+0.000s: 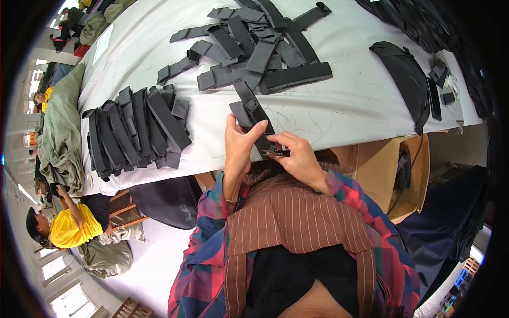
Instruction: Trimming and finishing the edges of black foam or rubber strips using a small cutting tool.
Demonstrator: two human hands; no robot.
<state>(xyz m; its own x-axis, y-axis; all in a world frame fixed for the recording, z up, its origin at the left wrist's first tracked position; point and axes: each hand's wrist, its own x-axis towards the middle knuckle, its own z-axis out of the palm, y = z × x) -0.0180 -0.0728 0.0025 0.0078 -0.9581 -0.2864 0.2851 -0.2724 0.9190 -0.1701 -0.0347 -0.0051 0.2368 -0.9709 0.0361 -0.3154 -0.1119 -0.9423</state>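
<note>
Close to the near edge of the table, my left hand [239,143] grips a dark grey fabric strip [245,112], thumb on top and fingers behind it. My right hand [303,160] is closed around small dark thread snips [278,153], whose tip lies against the strip's lower end. Whether the blades are apart is too small to tell. Beyond the hands is a loose heap of similar folded strips [260,55], its nearest pieces almost touching the held one. To the left, more strips [132,127] lie side by side in an overlapping row.
White cloth [339,114] covers the table, with loose threads on it. At right lie a black curved fabric piece [400,74] and a flat black object [435,99]. An open cardboard box [366,169] stands below the edge. A person in yellow [77,228] is at left.
</note>
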